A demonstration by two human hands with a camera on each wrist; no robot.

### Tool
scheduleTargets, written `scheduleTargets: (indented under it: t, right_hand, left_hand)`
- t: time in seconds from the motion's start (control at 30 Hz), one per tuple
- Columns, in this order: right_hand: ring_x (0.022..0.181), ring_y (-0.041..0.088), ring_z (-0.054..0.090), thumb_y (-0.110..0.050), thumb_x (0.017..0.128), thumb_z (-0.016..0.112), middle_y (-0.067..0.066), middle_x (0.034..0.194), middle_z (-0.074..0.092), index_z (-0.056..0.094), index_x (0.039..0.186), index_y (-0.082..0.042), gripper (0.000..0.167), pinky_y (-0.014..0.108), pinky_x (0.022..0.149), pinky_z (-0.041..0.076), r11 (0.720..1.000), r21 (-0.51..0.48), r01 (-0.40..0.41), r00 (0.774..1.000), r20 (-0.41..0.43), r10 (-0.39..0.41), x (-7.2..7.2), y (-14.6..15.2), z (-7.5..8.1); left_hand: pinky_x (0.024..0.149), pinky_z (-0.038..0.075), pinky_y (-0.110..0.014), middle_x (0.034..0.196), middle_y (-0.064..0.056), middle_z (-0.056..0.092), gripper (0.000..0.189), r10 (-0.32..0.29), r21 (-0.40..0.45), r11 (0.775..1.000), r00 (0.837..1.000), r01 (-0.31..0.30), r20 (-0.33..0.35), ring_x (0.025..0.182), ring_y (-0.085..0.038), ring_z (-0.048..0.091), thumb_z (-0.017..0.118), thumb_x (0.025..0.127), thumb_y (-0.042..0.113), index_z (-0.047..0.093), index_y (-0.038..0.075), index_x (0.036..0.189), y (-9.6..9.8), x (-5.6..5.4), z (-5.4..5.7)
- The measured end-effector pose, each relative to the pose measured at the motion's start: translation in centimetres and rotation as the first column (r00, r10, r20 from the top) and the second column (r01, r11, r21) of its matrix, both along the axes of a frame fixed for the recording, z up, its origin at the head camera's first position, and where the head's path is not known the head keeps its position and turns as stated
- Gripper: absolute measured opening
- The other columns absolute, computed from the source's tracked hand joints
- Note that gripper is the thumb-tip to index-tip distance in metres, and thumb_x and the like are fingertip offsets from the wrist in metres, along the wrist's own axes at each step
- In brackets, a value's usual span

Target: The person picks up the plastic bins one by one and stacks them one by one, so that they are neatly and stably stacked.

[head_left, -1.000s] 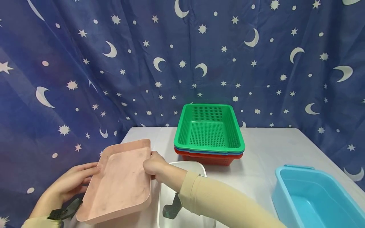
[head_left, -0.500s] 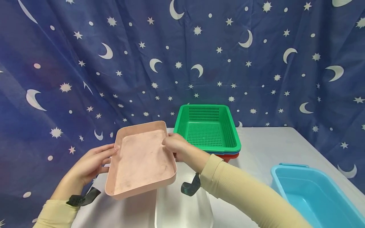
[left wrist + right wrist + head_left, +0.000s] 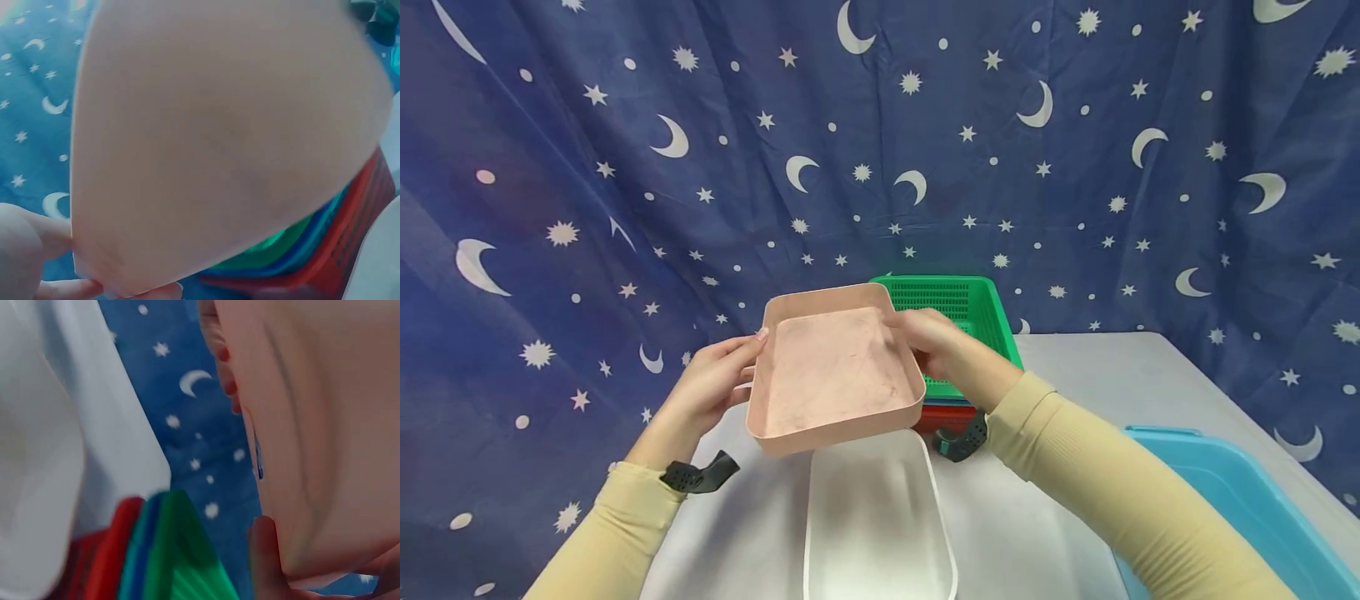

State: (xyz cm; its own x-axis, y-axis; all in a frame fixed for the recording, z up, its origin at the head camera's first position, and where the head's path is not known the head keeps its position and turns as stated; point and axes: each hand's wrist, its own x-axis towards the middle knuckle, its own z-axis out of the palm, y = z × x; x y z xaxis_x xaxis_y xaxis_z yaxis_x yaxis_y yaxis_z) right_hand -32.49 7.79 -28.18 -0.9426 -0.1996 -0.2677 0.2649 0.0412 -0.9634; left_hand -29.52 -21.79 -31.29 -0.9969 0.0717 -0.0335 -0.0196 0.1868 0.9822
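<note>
Pink tray [image 3: 835, 367], gripped at opposite sides by left hand [image 3: 718, 377] and right hand [image 3: 936, 343], now shifted nearer green basket [image 3: 985, 312], apparently in mid-transfer, not yet set down.

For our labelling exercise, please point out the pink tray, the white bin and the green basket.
Pink tray [image 3: 833, 368], head view: bare inner floor.
White bin [image 3: 878, 521], head view: bare inner floor.
Green basket [image 3: 936, 295], head view: far inner wall.
</note>
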Motion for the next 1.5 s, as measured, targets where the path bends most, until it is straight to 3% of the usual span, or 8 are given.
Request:
scheduleTargets:
  t: [0.27, 0.47, 0.77, 1.03, 1.17, 1.33, 1.43, 1.5]
  right_hand:
    - [0.121, 0.033, 0.061, -0.029, 0.108, 0.052, 0.014, 0.144, 0.054, 0.047, 0.150, -0.006, 0.048, 0.051, 0.097, 0.053, 0.994, -0.095, 0.048, 0.997, 0.063, -0.042, -1.4, 4.6, 0.8]
    - [0.128, 0.035, 0.055, -0.030, 0.110, 0.048, 0.016, 0.150, 0.049, 0.040, 0.154, -0.003, 0.052, 0.052, 0.104, 0.048, 0.994, -0.089, 0.065, 0.997, 0.054, -0.060, -1.5, 6.9, 0.3]
    - [0.130, 0.033, 0.054, -0.026, 0.105, 0.056, 0.012, 0.149, 0.048, 0.042, 0.152, -0.006, 0.053, 0.052, 0.103, 0.049, 0.984, -0.085, 0.156, 0.987, 0.061, -0.151, -1.4, 9.0, 0.2]
    - [0.132, 0.035, 0.049, -0.010, 0.097, 0.054, 0.010, 0.155, 0.038, 0.029, 0.156, -0.005, 0.064, 0.053, 0.108, 0.044, 0.978, -0.101, 0.185, 0.983, 0.019, -0.184, -1.7, 10.8, 0.6]
    - [0.130, 0.036, 0.051, -0.005, 0.095, 0.052, 0.013, 0.155, 0.037, 0.027, 0.157, -0.002, 0.066, 0.052, 0.107, 0.045, 0.964, -0.089, 0.250, 0.967, -0.023, -0.253, -2.5, 11.0, -0.1]
    - [0.131, 0.033, 0.051, -0.008, 0.099, 0.054, 0.016, 0.155, 0.039, 0.031, 0.159, -0.003, 0.064, 0.047, 0.106, 0.047, 0.935, -0.037, 0.352, 0.931, -0.089, -0.354, -4.1, 11.2, -1.8]
    - [0.130, 0.031, 0.051, -0.008, 0.100, 0.055, 0.014, 0.155, 0.041, 0.040, 0.157, -0.006, 0.059, 0.043, 0.106, 0.047, 0.920, 0.005, 0.391, 0.915, -0.105, -0.388, -4.7, 11.3, -2.7]
    - [0.123, 0.031, 0.054, -0.009, 0.100, 0.055, 0.015, 0.151, 0.045, 0.048, 0.152, -0.005, 0.052, 0.041, 0.102, 0.049, 0.915, 0.029, 0.401, 0.911, -0.119, -0.396, -4.8, 11.3, -2.9]
  left_hand:
    - [0.093, 0.056, -0.037, 0.149, -0.017, 0.049, 0.066, -0.065, 0.076, 0.995, 0.998, 0.066, -0.008, 0.125, -0.034, 0.058, 0.062, 0.103, 0.035, 0.037, 0.008, 0.158, 5.1, -1.5, 0.9]
    - [0.100, 0.053, -0.046, 0.146, -0.015, 0.052, 0.063, -0.065, 0.073, 0.995, 0.997, 0.068, -0.039, 0.125, -0.036, 0.056, 0.063, 0.102, 0.031, 0.041, 0.007, 0.156, 8.3, -2.4, 1.1]
    - [0.096, 0.055, -0.046, 0.136, -0.017, 0.058, 0.053, 0.036, 0.063, 0.998, 0.997, -0.031, -0.070, 0.120, -0.031, 0.061, 0.065, 0.102, 0.030, 0.053, 0.002, 0.146, 10.7, -3.5, 0.2]
    - [0.077, 0.059, -0.029, 0.129, -0.016, 0.062, 0.050, 0.108, 0.074, 0.992, 0.990, -0.102, -0.095, 0.107, -0.025, 0.065, 0.065, 0.101, 0.034, 0.061, 0.000, 0.137, 12.9, -5.1, -0.1]
    - [0.071, 0.056, -0.024, 0.129, -0.015, 0.063, 0.050, 0.111, 0.085, 0.991, 0.989, -0.103, -0.100, 0.102, -0.020, 0.065, 0.066, 0.100, 0.037, 0.064, 0.001, 0.135, 14.0, -6.3, -0.6]
    - [0.066, 0.046, -0.023, 0.125, -0.010, 0.062, 0.047, 0.085, 0.086, 0.993, 0.995, -0.080, -0.052, 0.079, -0.010, 0.054, 0.068, 0.096, 0.028, 0.065, 0.007, 0.137, 15.2, -8.4, -2.0]
    - [0.073, 0.044, -0.029, 0.130, -0.008, 0.060, 0.049, 0.059, 0.040, 0.998, 0.998, -0.057, -0.036, 0.085, -0.013, 0.053, 0.067, 0.093, 0.019, 0.063, 0.009, 0.141, 15.7, -9.2, -2.6]
    - [0.084, 0.049, -0.034, 0.134, -0.011, 0.059, 0.050, 0.033, -0.021, 0.999, 0.998, -0.035, -0.057, 0.099, -0.019, 0.057, 0.064, 0.093, 0.014, 0.061, 0.008, 0.143, 15.8, -9.7, -2.5]
